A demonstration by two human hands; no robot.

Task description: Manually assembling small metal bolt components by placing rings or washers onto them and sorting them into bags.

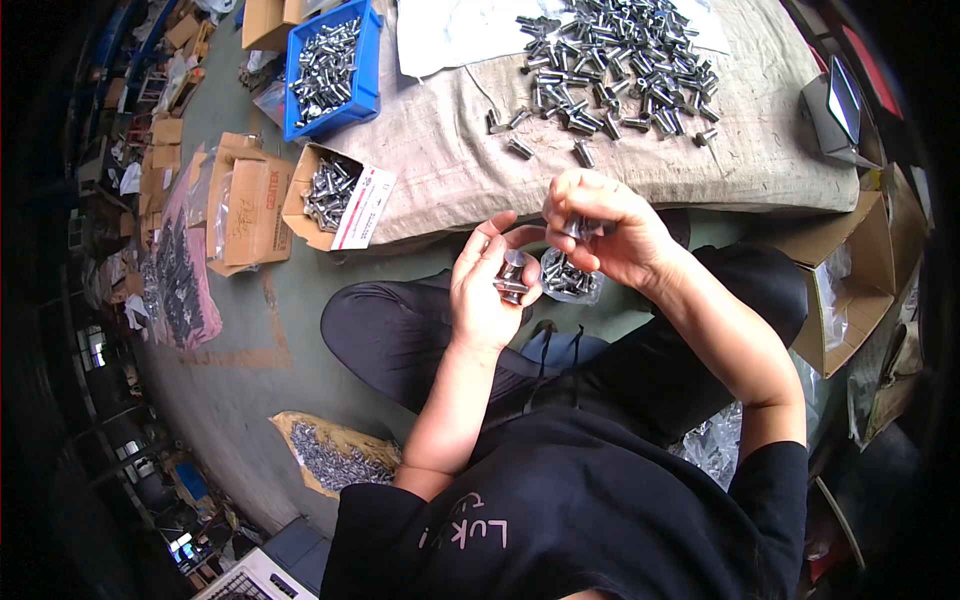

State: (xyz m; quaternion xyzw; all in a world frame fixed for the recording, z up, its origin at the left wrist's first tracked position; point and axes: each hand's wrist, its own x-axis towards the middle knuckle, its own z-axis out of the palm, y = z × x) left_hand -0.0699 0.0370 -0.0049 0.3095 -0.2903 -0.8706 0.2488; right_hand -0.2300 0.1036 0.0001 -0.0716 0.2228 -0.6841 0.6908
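Note:
In the middle of the head view my left hand (pixel 480 300) is palm up, its fingers curled round a few shiny metal bolts (pixel 513 270) with broad round heads. Close by on the right, my right hand (pixel 620 225) is closed in a pinch on a similar shiny metal bolt (pixel 576 226), mostly covered by the fingers. Below and between the two hands, a transparent plastic bag (pixel 590 292) holds more of these bolts. On the cloth-covered table ahead lies a large loose pile of bolts (pixel 625 70), a few of them scattered toward the near edge.
A blue bin (pixel 372 100) and a small carton (pixel 375 205), both with bolts, stand at the table's left. Further left is a brown carton (pixel 255 215). An open cardboard box (pixel 860 310) stands right. A yellowish sack (pixel 290 430) with small metal parts lies on the floor.

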